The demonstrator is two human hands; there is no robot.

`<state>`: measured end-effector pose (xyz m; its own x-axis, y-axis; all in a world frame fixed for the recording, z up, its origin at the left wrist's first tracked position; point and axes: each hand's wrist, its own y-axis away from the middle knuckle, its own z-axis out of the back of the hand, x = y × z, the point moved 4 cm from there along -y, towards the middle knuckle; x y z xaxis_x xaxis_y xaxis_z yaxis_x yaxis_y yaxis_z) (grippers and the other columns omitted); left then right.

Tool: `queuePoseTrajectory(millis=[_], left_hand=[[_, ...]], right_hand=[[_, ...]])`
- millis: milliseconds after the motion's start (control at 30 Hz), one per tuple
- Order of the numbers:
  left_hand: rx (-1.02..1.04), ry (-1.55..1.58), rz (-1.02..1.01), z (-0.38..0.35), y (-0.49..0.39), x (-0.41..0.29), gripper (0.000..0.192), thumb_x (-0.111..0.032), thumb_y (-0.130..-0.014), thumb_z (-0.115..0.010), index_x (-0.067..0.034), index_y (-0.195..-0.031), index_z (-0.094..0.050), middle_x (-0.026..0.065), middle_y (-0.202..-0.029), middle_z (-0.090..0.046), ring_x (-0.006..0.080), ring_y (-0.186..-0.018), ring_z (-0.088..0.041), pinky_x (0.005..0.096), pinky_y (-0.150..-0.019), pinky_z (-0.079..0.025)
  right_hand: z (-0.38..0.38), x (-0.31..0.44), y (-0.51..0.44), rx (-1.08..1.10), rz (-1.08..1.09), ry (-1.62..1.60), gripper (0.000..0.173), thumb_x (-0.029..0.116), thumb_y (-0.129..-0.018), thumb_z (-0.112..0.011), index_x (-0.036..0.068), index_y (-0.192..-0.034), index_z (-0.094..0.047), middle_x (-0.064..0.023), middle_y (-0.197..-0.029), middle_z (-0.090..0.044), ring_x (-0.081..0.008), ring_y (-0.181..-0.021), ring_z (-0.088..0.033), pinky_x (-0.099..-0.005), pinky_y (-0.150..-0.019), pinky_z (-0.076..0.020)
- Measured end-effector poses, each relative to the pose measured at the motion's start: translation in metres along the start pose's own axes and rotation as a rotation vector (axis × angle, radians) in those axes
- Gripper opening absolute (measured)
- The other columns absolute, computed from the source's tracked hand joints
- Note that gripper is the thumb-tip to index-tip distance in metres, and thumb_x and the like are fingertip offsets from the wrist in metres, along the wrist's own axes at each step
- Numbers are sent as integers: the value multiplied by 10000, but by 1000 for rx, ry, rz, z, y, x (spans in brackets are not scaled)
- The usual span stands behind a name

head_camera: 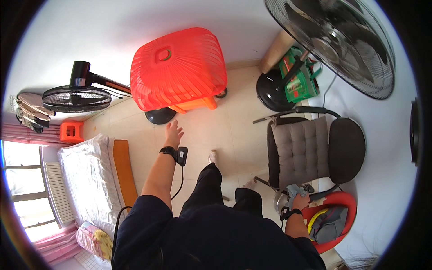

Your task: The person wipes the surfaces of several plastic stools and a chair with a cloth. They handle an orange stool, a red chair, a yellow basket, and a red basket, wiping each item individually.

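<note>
My left hand (174, 134) is held out over the tiled floor with its fingers apart and nothing in it. Beyond it is a red ribbed plastic cover (179, 67), with orange plastic legs showing below. At the right, my right hand (300, 201) grips a crumpled grey cloth (296, 191) beside the chair. The cloth is close to the edge of a grey tufted cushion (302, 152) on the black chair (347, 150). A round metal container (280, 202) is partly hidden next to that hand. Both wrists wear a strap with a small black device.
A large standing fan (334, 40) leans in at the upper right, near a green bag (298, 79). Another black fan (77, 98) stands at the left. A plastic-covered mattress (91, 179) lies by the window. A red round chair (351, 206) holding a grey bag (329, 224) is at lower right.
</note>
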<state>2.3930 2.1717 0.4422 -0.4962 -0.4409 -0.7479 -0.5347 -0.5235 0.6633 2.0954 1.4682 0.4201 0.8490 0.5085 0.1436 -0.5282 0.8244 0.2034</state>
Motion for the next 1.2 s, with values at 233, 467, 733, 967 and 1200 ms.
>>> queuePoseTrajectory(millis=[233, 467, 733, 967, 1200], left_hand=[[-145, 205, 43, 45, -115, -97, 958, -506, -872, -698, -163, -1540, -103, 169, -1581, -182, 437, -1412, -285, 640, -1049, -373], [-611, 53, 41, 123, -212, -129, 1068, -641, -821, -674, -113, -1565, -117, 139, -1597, -249, 363, -1453, -271, 581, -1076, -381], [-126, 324, 49, 151, -286, -141, 873, -695, -906, -472, -110, -1533, -311, 118, -1581, -330, 313, -1446, -310, 545, -1164, -195], [341, 803, -120, 137, -263, -155, 669, -547, -1023, -414, -60, -1481, -384, 103, -1522, -438, 316, -1374, -434, 508, -1141, -352], [626, 827, -290, 88, -163, -219, 596, -412, -1029, -484, -25, -1471, -384, 134, -1493, -470, 323, -1358, -457, 513, -1159, -327]], right_hand=[[-76, 266, 35, 446, 194, -524, 548, 253, -800, -697, -32, -1256, -592, -224, -1221, -623, -397, -1078, -622, -465, -945, -479], [-46, 694, 107, -30, 1018, -897, 391, 124, -764, -743, 11, -1121, -630, -193, -1078, -608, -387, -1050, -580, -444, -935, -462], [-61, 796, 296, 213, 1636, -264, 419, 101, -644, -773, 142, -1044, -654, -97, -1074, -596, -341, -1052, -550, -455, -899, -465], [-47, 822, 272, 173, 1593, -463, 445, 107, -654, -757, 109, -1088, -655, -124, -1054, -626, -341, -1040, -572, -449, -899, -477], [-35, 831, 195, 427, 924, -712, 396, 175, -770, -739, 2, -1119, -664, -197, -1027, -702, -321, -970, -680, -388, -881, -515]])
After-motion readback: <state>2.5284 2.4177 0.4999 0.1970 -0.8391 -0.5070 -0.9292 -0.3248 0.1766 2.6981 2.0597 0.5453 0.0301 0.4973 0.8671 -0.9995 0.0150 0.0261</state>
